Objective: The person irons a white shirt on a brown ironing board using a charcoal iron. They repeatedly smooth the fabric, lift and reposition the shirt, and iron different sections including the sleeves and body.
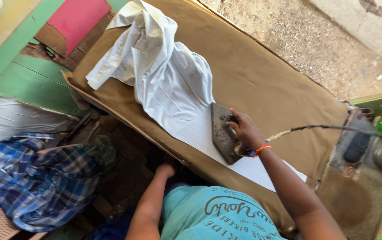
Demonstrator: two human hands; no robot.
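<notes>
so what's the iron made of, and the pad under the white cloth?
Iron: looks like heavy cast metal, dull dark grey, rough unpolished face. Pad: seems a thick woven fabric cover, matte brown, slightly creased. White cloth: thin woven cloth, likely cotton, wrinkled.

Daylight is pouring in from the open side at the upper right, washing the gravel ground (333,40) pale and nearly bleaching it. The brown padded desk (266,75) is catching even, soft light, with no hard glare. The white cloth (169,84) is glowing brightest, its folds still showing as faint grey creases. Shade is deepening under the desk's near edge, where the left hand (166,169) is sinking into gloom. The right hand (244,131) is casting a small shadow over the iron (222,133). The frame is tilting, its corners are bending slightly, and focus is holding fairly sharp throughout.
</notes>
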